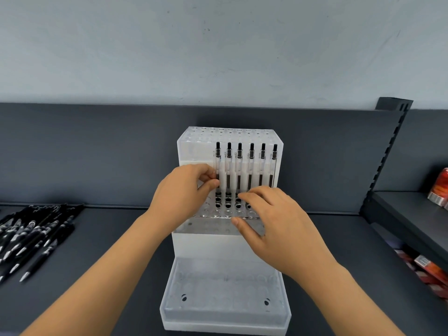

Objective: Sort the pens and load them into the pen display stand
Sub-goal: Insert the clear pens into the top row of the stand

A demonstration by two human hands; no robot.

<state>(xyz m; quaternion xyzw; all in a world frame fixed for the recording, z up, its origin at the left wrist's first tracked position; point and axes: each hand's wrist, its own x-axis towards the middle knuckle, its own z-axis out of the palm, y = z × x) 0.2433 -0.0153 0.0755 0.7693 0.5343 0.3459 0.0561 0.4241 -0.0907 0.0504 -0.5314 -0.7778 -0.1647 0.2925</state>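
A tiered clear acrylic pen display stand (194,241) stands on the dark shelf in front of me. Several clear pens with black refills (251,166) stand upright in a row in its middle tier. My left hand (180,197) pinches the leftmost pen (217,161) of that row between thumb and fingers. My right hand (274,224) hovers over the middle tier with fingers spread, its fingertips at the holes, holding nothing. A pile of black pens (31,231) lies on the shelf at the far left.
A grey back panel (97,151) rises behind the stand. At right a slotted upright (388,151) separates a neighbouring shelf holding red packaged goods (438,187). More red boxes (426,267) sit on a lower shelf at right.
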